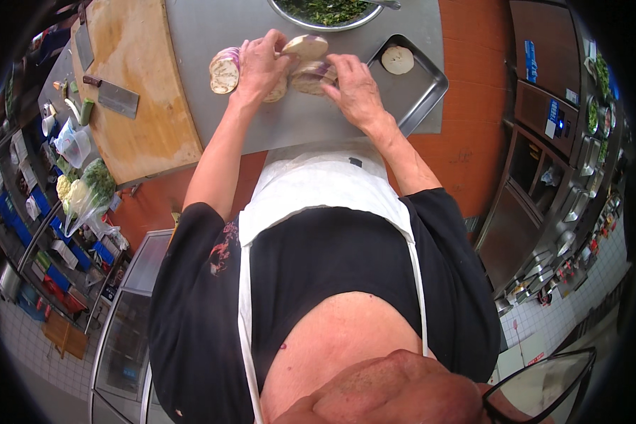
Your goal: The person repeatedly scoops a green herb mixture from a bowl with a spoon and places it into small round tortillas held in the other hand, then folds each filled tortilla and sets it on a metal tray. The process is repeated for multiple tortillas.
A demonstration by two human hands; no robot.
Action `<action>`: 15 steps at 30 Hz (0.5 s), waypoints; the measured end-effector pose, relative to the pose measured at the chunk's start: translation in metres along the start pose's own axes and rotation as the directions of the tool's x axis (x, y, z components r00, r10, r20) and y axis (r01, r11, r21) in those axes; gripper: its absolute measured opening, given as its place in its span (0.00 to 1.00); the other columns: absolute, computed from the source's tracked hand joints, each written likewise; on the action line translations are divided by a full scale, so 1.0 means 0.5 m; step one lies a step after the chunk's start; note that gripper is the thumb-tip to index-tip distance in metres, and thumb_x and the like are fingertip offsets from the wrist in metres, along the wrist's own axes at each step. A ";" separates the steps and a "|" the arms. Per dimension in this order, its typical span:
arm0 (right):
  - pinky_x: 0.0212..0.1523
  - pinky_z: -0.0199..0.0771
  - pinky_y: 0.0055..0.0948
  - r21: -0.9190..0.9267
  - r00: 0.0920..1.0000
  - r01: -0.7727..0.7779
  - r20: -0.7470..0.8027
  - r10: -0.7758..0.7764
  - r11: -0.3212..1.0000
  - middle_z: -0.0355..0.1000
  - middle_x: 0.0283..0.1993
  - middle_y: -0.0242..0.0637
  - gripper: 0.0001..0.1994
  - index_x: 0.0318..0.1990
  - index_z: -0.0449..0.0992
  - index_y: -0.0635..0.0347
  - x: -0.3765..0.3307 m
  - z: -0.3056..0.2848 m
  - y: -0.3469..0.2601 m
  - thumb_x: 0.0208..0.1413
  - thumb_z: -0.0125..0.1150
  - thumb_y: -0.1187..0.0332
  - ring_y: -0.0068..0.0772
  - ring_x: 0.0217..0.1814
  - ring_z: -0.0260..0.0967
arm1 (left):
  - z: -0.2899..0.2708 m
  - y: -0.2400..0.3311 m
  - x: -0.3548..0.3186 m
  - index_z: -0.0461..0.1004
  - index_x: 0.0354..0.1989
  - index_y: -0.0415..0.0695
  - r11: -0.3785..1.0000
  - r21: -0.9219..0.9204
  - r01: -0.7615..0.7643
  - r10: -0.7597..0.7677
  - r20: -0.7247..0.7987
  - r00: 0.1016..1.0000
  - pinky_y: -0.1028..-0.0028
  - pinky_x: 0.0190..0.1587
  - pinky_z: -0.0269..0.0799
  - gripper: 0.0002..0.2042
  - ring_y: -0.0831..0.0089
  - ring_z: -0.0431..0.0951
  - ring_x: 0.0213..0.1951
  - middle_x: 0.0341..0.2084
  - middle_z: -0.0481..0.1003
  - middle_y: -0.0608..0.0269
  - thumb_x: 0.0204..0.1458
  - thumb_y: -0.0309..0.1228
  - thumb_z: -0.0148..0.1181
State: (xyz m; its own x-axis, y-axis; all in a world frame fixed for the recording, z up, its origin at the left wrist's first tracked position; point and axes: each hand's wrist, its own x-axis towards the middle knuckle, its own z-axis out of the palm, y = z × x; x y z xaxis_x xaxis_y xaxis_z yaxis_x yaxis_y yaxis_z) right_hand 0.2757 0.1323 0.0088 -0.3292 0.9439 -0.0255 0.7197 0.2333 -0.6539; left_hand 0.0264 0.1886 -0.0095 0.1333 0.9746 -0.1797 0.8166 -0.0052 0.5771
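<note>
Round eggplant slices with pale flesh and purple skin lie on the steel table in front of me. My left hand is bent over them, its fingertips pinching the edge of a raised, tilted slice. Beside that hand, on its left, stands a row of slices; part of another slice shows under the palm. My right hand curves its thumb and fingers around the right end of a small stack of slices, slightly blurred. In the dark metal tray on the right lies a single slice.
A steel bowl of chopped greens with a spoon handle stands at the far edge. On the left, a wooden board carries a cleaver. Bagged vegetables hang near the board's left side. A dark cabinet stands to the right.
</note>
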 end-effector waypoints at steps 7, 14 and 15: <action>0.50 0.85 0.45 -0.001 1.000 0.012 0.022 -0.012 1.000 0.76 0.56 0.40 0.19 0.57 0.79 0.51 -0.036 0.029 -0.006 0.60 0.77 0.68 0.50 0.53 0.81 | 0.008 -0.015 0.046 0.81 0.52 0.42 0.987 0.143 -0.068 0.073 -0.027 0.997 0.53 0.59 0.73 0.15 0.45 0.83 0.46 0.43 0.86 0.52 0.61 0.36 0.74; 0.49 0.86 0.50 -0.076 0.984 -0.161 0.067 0.167 0.984 0.76 0.57 0.42 0.22 0.61 0.74 0.53 -0.029 0.064 -0.023 0.62 0.75 0.66 0.56 0.52 0.82 | 0.025 0.036 -0.181 0.78 0.56 0.38 0.826 -0.535 0.179 -0.175 0.059 0.983 0.60 0.48 0.85 0.12 0.61 0.87 0.47 0.53 0.82 0.50 0.71 0.32 0.62; 0.48 0.86 0.51 -0.093 0.975 -0.181 0.115 0.191 0.979 0.76 0.57 0.43 0.22 0.61 0.73 0.54 -0.023 0.064 -0.022 0.62 0.75 0.66 0.58 0.52 0.82 | 0.039 0.041 -0.218 0.76 0.59 0.37 0.587 -0.657 0.473 -0.279 0.384 0.880 0.61 0.48 0.87 0.13 0.61 0.87 0.49 0.56 0.81 0.48 0.74 0.33 0.59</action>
State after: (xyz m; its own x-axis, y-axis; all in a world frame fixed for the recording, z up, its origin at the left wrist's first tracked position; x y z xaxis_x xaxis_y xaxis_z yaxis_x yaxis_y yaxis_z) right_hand 0.2520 0.1114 -0.0077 -0.2537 0.9378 -0.2369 0.8212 0.0793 -0.5651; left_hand 0.0394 0.0779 0.0062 0.1048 0.7732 -0.6254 0.1735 0.6050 0.7771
